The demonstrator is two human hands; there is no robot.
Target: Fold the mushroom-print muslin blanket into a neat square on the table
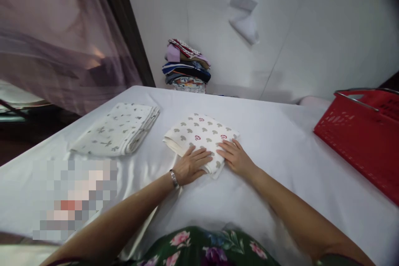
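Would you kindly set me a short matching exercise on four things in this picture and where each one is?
1. red-and-grey-print cloth
2. thick folded cloth
3. red basket
4. fabric stack

A. beyond the far edge of the white sheet
B. beneath the left hand and right hand
C. at the picture's right edge
D. on the sheet, well left of both hands

Pairs: 1-B; 2-D; 3-C; 4-A

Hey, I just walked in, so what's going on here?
A person's left hand and right hand rest fingers outstretched on a patterned cloth with grey and red prints, which looks folded. It lies on a white-covered table. To its left lies a thicker folded cloth with dark prints, untouched by either hand. A red basket is at the far right.
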